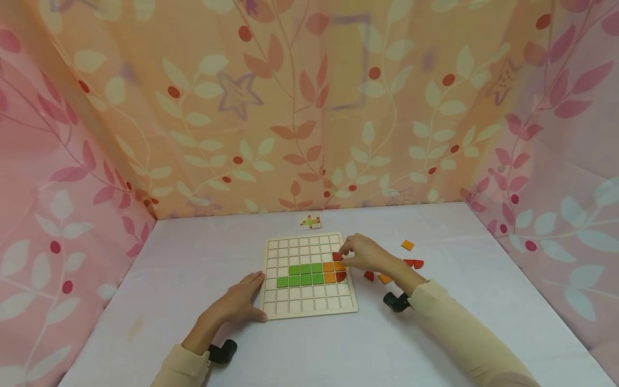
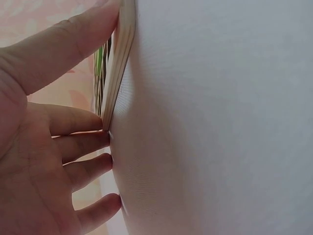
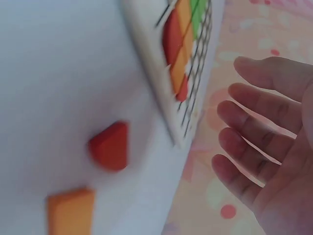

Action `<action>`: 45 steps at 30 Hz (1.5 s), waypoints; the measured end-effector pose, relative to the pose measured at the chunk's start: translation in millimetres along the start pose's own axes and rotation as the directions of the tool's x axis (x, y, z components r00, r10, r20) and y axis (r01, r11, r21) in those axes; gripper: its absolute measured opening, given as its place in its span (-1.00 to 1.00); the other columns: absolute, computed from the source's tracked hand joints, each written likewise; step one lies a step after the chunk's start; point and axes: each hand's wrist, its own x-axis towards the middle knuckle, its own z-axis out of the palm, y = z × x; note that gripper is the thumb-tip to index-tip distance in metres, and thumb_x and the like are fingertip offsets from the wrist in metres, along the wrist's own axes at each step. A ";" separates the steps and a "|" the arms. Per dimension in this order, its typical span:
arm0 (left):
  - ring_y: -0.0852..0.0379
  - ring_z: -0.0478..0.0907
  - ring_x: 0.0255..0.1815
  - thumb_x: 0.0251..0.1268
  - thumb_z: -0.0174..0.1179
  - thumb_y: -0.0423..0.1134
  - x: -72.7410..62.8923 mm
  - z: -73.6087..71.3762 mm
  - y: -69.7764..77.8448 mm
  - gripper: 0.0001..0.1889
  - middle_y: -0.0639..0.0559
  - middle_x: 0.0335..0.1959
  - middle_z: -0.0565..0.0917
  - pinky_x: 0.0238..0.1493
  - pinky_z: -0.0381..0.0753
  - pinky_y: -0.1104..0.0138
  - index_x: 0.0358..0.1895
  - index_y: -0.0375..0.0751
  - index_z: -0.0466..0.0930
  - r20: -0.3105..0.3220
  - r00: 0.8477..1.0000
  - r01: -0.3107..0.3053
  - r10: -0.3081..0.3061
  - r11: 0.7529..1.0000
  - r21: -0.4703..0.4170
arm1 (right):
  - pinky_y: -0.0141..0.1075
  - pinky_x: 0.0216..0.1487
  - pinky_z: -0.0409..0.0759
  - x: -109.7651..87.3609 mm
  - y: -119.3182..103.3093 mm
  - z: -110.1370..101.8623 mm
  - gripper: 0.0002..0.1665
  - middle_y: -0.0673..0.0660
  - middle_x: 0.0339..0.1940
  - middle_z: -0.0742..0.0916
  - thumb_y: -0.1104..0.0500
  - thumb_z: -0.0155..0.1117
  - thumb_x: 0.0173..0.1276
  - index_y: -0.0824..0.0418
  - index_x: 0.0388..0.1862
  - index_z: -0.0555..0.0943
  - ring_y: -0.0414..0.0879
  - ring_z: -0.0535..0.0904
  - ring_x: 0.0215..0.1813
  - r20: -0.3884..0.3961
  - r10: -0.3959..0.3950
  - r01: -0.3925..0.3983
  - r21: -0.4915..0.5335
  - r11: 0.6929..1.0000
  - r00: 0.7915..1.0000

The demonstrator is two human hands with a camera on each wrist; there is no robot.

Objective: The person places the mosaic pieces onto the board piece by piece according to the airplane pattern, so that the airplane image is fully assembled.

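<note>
A wooden grid board [image 1: 309,306] lies on the white table, holding several green square tiles [image 1: 306,279] in two rows. Right of them are orange square tiles [image 1: 330,278], with a red rounded tile [image 1: 341,277] in the lower row and another red tile [image 1: 337,256] above. My left hand [image 1: 239,298] rests at the board's left edge, its thumb by the near corner and fingertips on the cloth, fingers extended. Over the board's right edge hovers my right hand [image 1: 366,253]; in the right wrist view its fingers [image 3: 264,137] are loosely bent and hold nothing.
Right of the board lie a red quarter-round tile [image 3: 110,147], an orange tile [image 3: 71,213], more red tiles [image 1: 418,264] and an orange square [image 1: 408,245]. A small pattern card [image 1: 310,220] sits behind the board. Patterned curtains [image 1: 290,107] enclose the table's back and sides.
</note>
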 end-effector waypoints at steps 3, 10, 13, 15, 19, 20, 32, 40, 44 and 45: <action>-0.26 0.04 0.56 -0.22 0.58 -0.14 0.2 -0.7 -0.3 0.08 -0.24 0.52 0.19 0.44 0.12 -0.24 0.46 -0.35 0.19 0.000 1.000 -0.002 0.002 1.000 -0.001 | -0.15 0.03 0.58 -5.9 10.0 1.9 -0.76 0.03 -0.23 0.69 0.13 0.36 0.25 0.19 -0.14 0.75 -0.05 0.53 -0.09 0.020 0.056 -0.055 -0.010 0.998 0.998; -0.28 0.05 0.56 -0.23 0.58 -0.15 -0.6 -0.5 0.1 0.08 -0.26 0.52 0.20 0.44 0.12 -0.24 0.46 -0.36 0.19 0.000 1.000 -0.001 0.001 1.000 -0.006 | -0.18 -0.01 0.59 -19.4 28.0 8.8 -0.74 -0.01 -0.25 0.69 0.09 0.42 0.20 0.17 -0.16 0.76 -0.11 0.50 -0.16 0.044 0.197 -0.197 -0.012 0.980 0.979; -0.27 0.05 0.56 -0.23 0.58 -0.15 -0.8 -0.1 0.0 0.08 -0.25 0.52 0.20 0.44 0.12 -0.24 0.46 -0.36 0.19 0.000 1.000 0.002 -0.002 1.000 -0.006 | -0.21 -0.05 0.59 -24.7 34.1 10.3 -0.70 -0.02 -0.29 0.67 0.05 0.46 0.16 0.17 -0.17 0.76 -0.13 0.48 -0.20 0.046 0.236 -0.234 -0.036 0.971 0.971; -0.27 0.05 0.56 -0.23 0.58 -0.15 -0.6 0.1 -0.3 0.09 -0.24 0.52 0.19 0.44 0.12 -0.24 0.46 -0.35 0.19 0.001 1.000 0.004 -0.004 1.000 -0.006 | -0.23 -0.09 0.59 -28.4 37.7 10.4 -0.66 -0.02 -0.31 0.66 0.01 0.49 0.12 0.17 -0.18 0.75 -0.13 0.47 -0.22 0.039 0.240 -0.237 -0.067 0.969 0.970; -0.26 0.04 0.56 -0.23 0.58 -0.15 -0.4 0.3 -0.9 0.09 -0.24 0.52 0.19 0.44 0.12 -0.25 0.46 -0.35 0.18 0.002 1.000 0.003 -0.003 1.000 -0.005 | -0.27 -0.20 0.54 -35.3 42.7 8.1 -0.59 0.00 -0.37 0.63 -0.06 0.53 0.07 0.20 -0.21 0.73 -0.12 0.45 -0.26 0.029 0.232 -0.228 -0.113 0.967 0.972; -0.26 0.04 0.56 -0.22 0.58 -0.14 -0.4 0.2 -1.0 0.09 -0.24 0.52 0.19 0.44 0.12 -0.25 0.46 -0.35 0.18 0.002 1.000 0.001 -0.001 1.000 -0.005 | -0.28 -0.22 0.52 -36.6 43.4 7.7 -0.58 0.00 -0.38 0.61 -0.07 0.53 0.06 0.20 -0.23 0.73 -0.12 0.44 -0.27 0.029 0.233 -0.228 -0.121 0.966 0.972; -0.26 0.05 0.56 -0.23 0.58 -0.14 -0.1 0.9 -2.6 0.08 -0.24 0.52 0.20 0.45 0.10 -0.24 0.46 -0.35 0.19 -0.004 1.000 -0.006 0.006 1.000 -0.009 | -0.33 -0.27 0.46 -39.3 45.7 14.2 -0.76 -0.02 -0.45 0.57 0.06 0.52 0.11 0.18 -0.33 0.73 -0.12 0.41 -0.30 0.035 0.207 -0.202 -0.099 0.974 0.978; -0.25 0.04 0.57 -0.22 0.58 -0.14 0.0 0.2 -1.1 0.08 -0.23 0.53 0.19 0.45 0.11 -0.23 0.47 -0.33 0.19 -0.002 1.000 -0.002 0.002 1.000 -0.008 | -0.29 -0.19 0.54 -36.7 43.3 17.6 -0.78 -0.01 -0.37 0.62 0.28 0.41 0.16 0.15 -0.18 0.75 -0.11 0.43 -0.25 0.037 0.206 -0.202 -0.099 0.975 0.978; -0.25 0.03 0.57 -0.22 0.58 -0.14 0.5 0.0 -1.2 0.08 -0.23 0.53 0.19 0.45 0.10 -0.23 0.47 -0.33 0.18 0.000 1.000 -0.001 0.001 1.000 -0.007 | -0.30 -0.20 0.55 -35.9 42.1 17.2 -0.76 -0.02 -0.37 0.63 0.18 0.47 0.14 0.14 -0.17 0.75 -0.12 0.44 -0.26 0.036 0.226 -0.222 -0.085 0.971 0.973; -0.25 0.03 0.57 -0.21 0.58 -0.14 0.6 0.1 -1.3 0.08 -0.23 0.53 0.19 0.46 0.10 -0.23 0.47 -0.34 0.18 0.001 1.000 -0.001 0.002 1.000 -0.008 | -0.31 -0.21 0.54 -35.8 41.8 17.2 -0.74 -0.02 -0.38 0.63 0.14 0.50 0.13 0.14 -0.17 0.74 -0.12 0.44 -0.26 0.035 0.232 -0.228 -0.080 0.970 0.972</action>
